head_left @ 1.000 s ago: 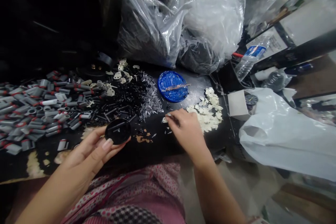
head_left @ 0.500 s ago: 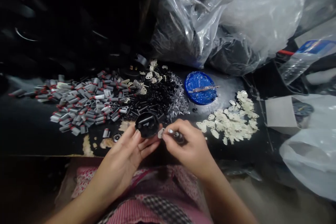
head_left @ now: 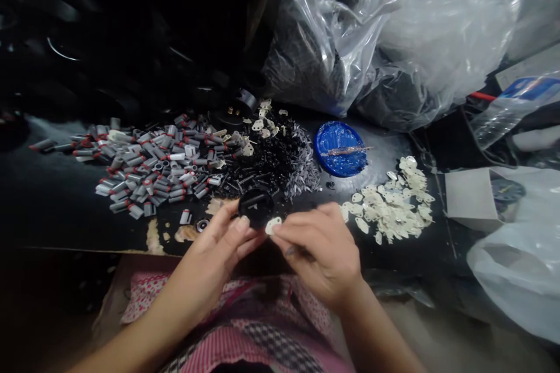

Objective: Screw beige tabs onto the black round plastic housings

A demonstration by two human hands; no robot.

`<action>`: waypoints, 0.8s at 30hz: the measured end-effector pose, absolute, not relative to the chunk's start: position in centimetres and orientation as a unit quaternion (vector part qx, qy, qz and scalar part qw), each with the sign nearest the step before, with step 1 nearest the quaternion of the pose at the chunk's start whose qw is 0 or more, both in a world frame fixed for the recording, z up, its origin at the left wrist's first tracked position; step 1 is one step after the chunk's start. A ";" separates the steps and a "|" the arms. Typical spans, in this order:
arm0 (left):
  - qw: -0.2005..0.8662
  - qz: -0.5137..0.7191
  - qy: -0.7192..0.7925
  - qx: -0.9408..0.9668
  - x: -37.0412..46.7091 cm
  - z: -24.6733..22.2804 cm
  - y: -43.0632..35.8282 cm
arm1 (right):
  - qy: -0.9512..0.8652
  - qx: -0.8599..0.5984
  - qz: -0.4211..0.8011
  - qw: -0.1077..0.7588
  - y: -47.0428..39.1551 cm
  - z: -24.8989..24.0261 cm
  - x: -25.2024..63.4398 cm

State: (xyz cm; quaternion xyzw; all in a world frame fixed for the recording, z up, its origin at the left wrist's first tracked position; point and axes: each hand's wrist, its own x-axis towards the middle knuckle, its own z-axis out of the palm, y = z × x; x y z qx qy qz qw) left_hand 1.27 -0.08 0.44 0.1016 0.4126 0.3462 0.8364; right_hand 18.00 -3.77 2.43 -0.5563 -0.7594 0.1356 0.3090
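1. Across our black table (head_left: 56,204), red-ringed gray sleeves (head_left: 149,169) lie heaped on the left, plastic bags (head_left: 324,46) behind.
2. Our left hand (head_left: 214,247) grasps a round black part (head_left: 256,207) by its edge.
3. Our right hand (head_left: 326,250) pinches a cream plate (head_left: 273,225) just beside that part.
4. To the right, we see loose cream plates (head_left: 394,210) near a blue lid (head_left: 336,154) bearing a thin stick (head_left: 347,151).

A clear bottle (head_left: 503,115) tilts at the far right.
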 end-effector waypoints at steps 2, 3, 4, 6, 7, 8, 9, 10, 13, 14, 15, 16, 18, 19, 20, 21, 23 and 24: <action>0.834 0.353 0.395 0.155 1.2 0.1 -0.5 | -0.761 -0.557 0.125 0.307 -3.5 2.4 17.7; 0.834 0.350 0.388 0.175 1.2 -0.1 -0.6 | -0.763 -0.555 0.119 0.308 -3.4 2.4 17.6; 0.835 0.344 0.382 0.194 1.1 -0.2 -0.7 | -0.764 -0.553 0.113 0.312 -3.3 2.4 17.5; 0.834 0.339 0.374 0.223 1.0 -0.4 -0.8 | -0.765 -0.549 0.103 0.321 -3.2 2.4 17.3; 0.833 0.337 0.372 0.233 1.0 -0.4 -0.7 | -0.765 -0.549 0.102 0.322 -3.1 2.4 17.3; 0.832 0.336 0.370 0.241 1.1 -0.4 -0.7 | -0.765 -0.548 0.103 0.321 -3.1 2.4 17.3; 0.830 0.338 0.367 0.249 1.1 -0.4 -0.6 | -0.767 -0.548 0.104 0.317 -3.1 2.4 17.3; 0.828 0.340 0.364 0.255 1.2 -0.4 -0.5 | -0.769 -0.547 0.107 0.313 -3.1 2.4 17.3; 0.820 0.348 0.363 0.271 1.3 -0.4 -0.4 | -0.771 -0.548 0.106 0.305 -3.1 2.4 17.3; 0.819 0.352 0.362 0.273 1.3 -0.4 -0.4 | -0.771 -0.549 0.103 0.305 -3.1 2.3 17.3; 0.819 0.356 0.361 0.271 1.4 -0.5 -0.5 | -0.771 -0.551 0.101 0.305 -3.2 2.3 17.2; 0.820 0.358 0.359 0.265 1.4 -0.5 -0.5 | -0.770 -0.552 0.098 0.305 -3.3 2.3 17.2; 0.822 0.364 0.363 0.246 1.5 -0.6 -0.6 | -0.767 -0.558 0.094 0.302 -3.5 2.3 16.9; 0.822 0.366 0.369 0.234 1.5 -0.7 -0.6 | -0.765 -0.563 0.094 0.299 -3.7 2.2 16.8; 0.819 0.369 0.378 0.223 1.6 -0.8 -0.7 | -0.761 -0.568 0.097 0.297 -3.8 2.2 16.6; 0.815 0.372 0.388 0.215 1.7 -0.9 -0.7 | -0.757 -0.573 0.102 0.297 -4.0 2.1 16.5; 0.804 0.380 0.405 0.210 1.7 -1.2 -0.7 | -0.745 -0.584 0.119 0.300 -4.2 2.0 16.1; 0.800 0.383 0.412 0.210 1.7 -1.3 -0.7 | -0.738 -0.590 0.127 0.301 -4.2 1.9 15.8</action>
